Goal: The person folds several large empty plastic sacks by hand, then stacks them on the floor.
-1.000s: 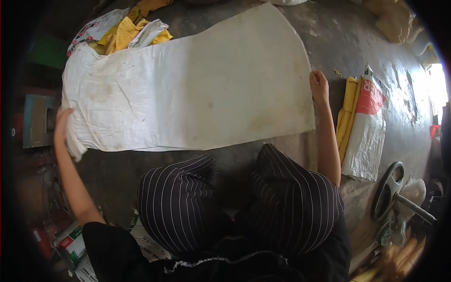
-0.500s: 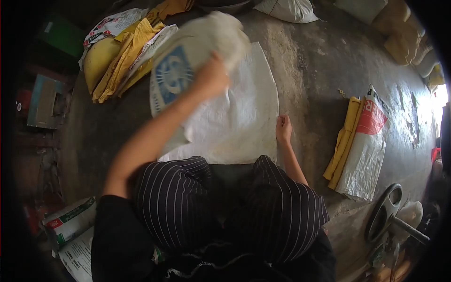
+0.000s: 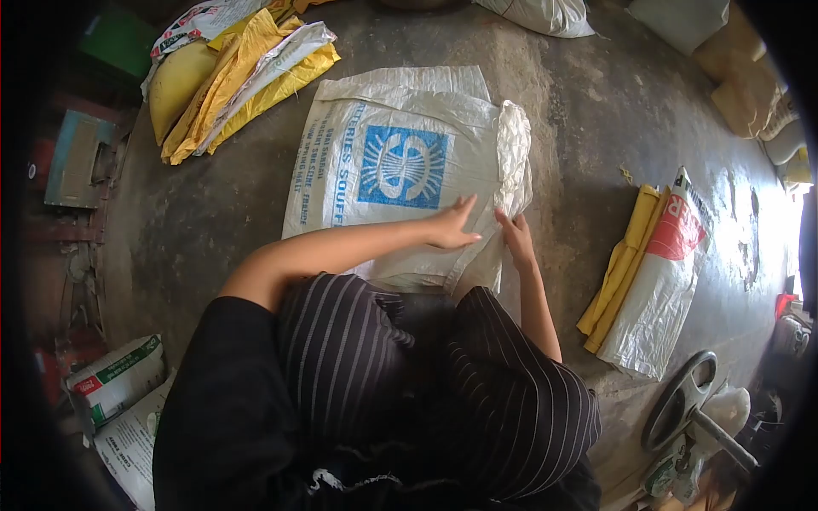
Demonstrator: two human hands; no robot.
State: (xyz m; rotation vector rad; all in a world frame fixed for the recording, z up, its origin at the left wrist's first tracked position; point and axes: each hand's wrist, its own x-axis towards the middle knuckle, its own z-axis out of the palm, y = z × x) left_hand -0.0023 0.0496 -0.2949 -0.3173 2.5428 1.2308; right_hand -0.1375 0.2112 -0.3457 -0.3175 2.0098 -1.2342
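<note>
A white woven sack [image 3: 341, 179] with a blue printed emblem and blue lettering lies flat on the floor before my knees. Another pale sack layer [image 3: 452, 81] shows beyond its far edge. The right side of the printed sack ends in a bunched, crumpled edge [image 3: 513, 153]. My left hand [image 3: 452, 228] reaches across the sack's near part, fingers spread and holding nothing. At the near end of the crumpled edge, my right hand [image 3: 517, 241] pinches the sack material between thumb and fingers.
Folded yellow and white sacks [image 3: 247, 85] lie in a pile at the far left. To the right are a folded yellow sack [image 3: 626, 268] and a white-and-red sack [image 3: 660, 281]. A dark wheel with a handle [image 3: 682, 400] stands at the lower right. A filled white sack [image 3: 545, 13] rests at the back.
The printed sack, raised and blurred in my left hand before, now lies flat over the pale sack. My left hand has let go and come nearer my right hand, which stays at the right edge.
</note>
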